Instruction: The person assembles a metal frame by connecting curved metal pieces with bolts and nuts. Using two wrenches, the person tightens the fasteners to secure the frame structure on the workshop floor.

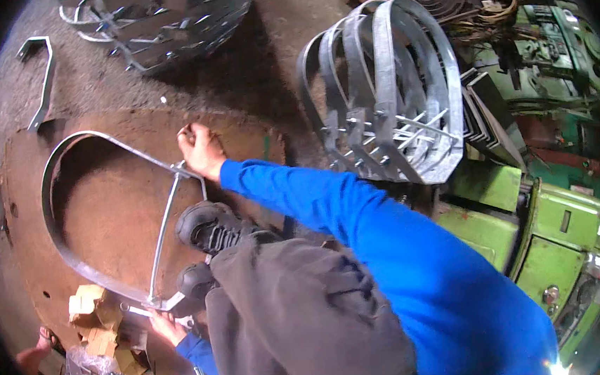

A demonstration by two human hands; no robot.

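A large teardrop-shaped metal strap clamp (49, 200) lies on the brown board, its narrow end by my shoes. A threaded rod (166, 237) spans that end between the two strap sides. My left hand (168, 327) is closed around a combination wrench (135, 311), right beside the lower rod end. Above the upper rod end is my right hand (202, 151), its thumb and fingers pinched together. Whatever they pinch, if anything, is too small to make out. My dark shoes (208, 226) rest against the strap's narrow end.
Assembled clamps stand in a group (391, 89) at the right; another stack (168, 29) is at the top. Bent metal brackets (44, 88) lie left. Torn cardboard boxes (91, 310) and a plastic bag (92, 362) sit lower left, near another person's foot (44, 339). A green machine (552, 252) is right.
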